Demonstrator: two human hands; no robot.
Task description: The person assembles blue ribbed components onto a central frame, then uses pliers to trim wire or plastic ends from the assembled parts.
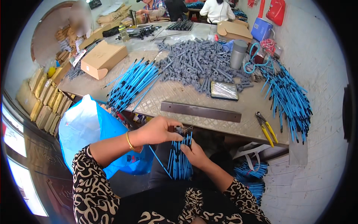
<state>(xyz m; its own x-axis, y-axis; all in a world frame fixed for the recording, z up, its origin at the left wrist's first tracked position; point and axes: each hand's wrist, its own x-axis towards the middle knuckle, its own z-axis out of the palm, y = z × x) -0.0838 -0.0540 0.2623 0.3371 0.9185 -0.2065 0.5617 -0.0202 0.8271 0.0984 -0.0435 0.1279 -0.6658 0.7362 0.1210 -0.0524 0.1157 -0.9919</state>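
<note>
Over my lap, below the table's front edge, stands a bundle of thin blue rods point(181, 162) with dark ends. My right hand point(195, 154) is closed around the bundle's upper right side, thumb against the rods. My left hand point(158, 130) reaches in from the left and pinches a small grey plastic fitting point(179, 129) at the top of the bundle, thumb and forefinger closed on it. Whether that fitting sits on a rod cannot be made out. One blue rod point(159, 161) slants away to the left of the bundle.
Behind a dark metal bar point(201, 111), grey plastic fittings point(197, 59) lie heaped. Blue rods flank them at left point(134, 82) and right point(289, 97). Nearby are a flat tin point(224, 90), yellow-handled pliers point(266, 128), a cardboard box point(102, 58) and a blue-white bag point(82, 130). People sit beyond.
</note>
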